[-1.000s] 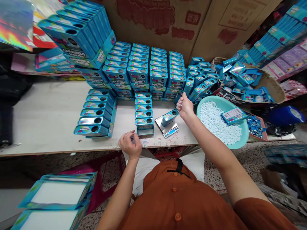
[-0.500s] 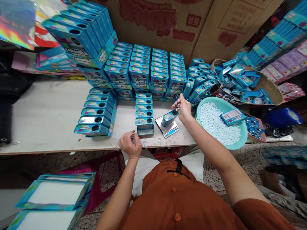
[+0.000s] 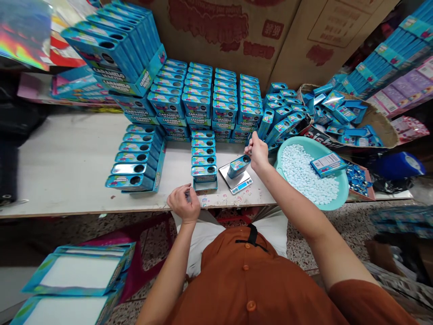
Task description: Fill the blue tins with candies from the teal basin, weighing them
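Note:
My right hand (image 3: pixel 257 153) is closed, its curled fingers just above a small blue candy tin (image 3: pixel 239 167). Small pale candies showed at those fingers a moment ago; now the fingers mostly hide them. The tin stands on a small digital scale (image 3: pixel 241 186) with a lit display. My left hand (image 3: pixel 185 203) rests at the table's front edge, fingers curled round a small dark greyish thing I cannot make out. Just beyond it, a row of blue tins (image 3: pixel 204 173) stands in a display tray (image 3: pixel 205 186). A turquoise basin (image 3: pixel 344 189) of pale candies (image 3: pixel 304 174) lies right of my right forearm.
A flat blue packet (image 3: pixel 328 164) lies across the basin. A tray of tins with round holes (image 3: pixel 130 180) stands left. Stacked tin displays (image 3: pixel 196 106) line the back against a cardboard box (image 3: pixel 230 27). Loose tins fill a carton (image 3: pixel 382 122). A pink box (image 3: pixel 370 192) holds shiny blue pieces.
My right hand has shifted very slightly, and the pale candies at its fingertips show less. My left hand and the tin on the scale stay put.

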{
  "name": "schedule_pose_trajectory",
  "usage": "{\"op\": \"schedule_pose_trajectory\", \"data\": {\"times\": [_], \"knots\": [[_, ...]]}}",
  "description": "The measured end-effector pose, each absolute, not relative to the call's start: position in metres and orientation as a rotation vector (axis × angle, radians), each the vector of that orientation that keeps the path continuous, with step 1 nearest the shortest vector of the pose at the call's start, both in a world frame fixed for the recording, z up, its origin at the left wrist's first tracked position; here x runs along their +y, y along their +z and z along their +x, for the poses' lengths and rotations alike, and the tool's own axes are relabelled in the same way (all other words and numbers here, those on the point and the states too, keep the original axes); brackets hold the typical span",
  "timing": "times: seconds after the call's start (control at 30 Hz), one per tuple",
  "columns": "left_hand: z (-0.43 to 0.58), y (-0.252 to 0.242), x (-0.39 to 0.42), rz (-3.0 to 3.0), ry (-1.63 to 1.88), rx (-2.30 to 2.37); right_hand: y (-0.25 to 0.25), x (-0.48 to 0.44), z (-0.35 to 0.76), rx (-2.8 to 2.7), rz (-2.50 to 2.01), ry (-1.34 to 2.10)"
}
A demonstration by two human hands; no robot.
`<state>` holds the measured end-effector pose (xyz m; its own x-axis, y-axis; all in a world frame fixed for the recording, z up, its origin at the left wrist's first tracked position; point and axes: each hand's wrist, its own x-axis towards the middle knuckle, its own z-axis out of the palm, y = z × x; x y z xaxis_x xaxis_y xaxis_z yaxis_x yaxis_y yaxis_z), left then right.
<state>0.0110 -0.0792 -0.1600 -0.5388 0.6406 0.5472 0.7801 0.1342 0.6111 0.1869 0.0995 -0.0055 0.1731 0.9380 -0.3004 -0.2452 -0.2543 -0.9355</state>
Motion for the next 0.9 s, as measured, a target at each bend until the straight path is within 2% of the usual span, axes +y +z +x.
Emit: {"op": "schedule_pose_trajectory", "data": {"times": [0.9], "knots": [[0.0120,-0.1593,-0.0787,-1.412,-1.378,-2.295,-0.0008,0.1020,0.1898,-0.703,-1.289,1.392]]}}
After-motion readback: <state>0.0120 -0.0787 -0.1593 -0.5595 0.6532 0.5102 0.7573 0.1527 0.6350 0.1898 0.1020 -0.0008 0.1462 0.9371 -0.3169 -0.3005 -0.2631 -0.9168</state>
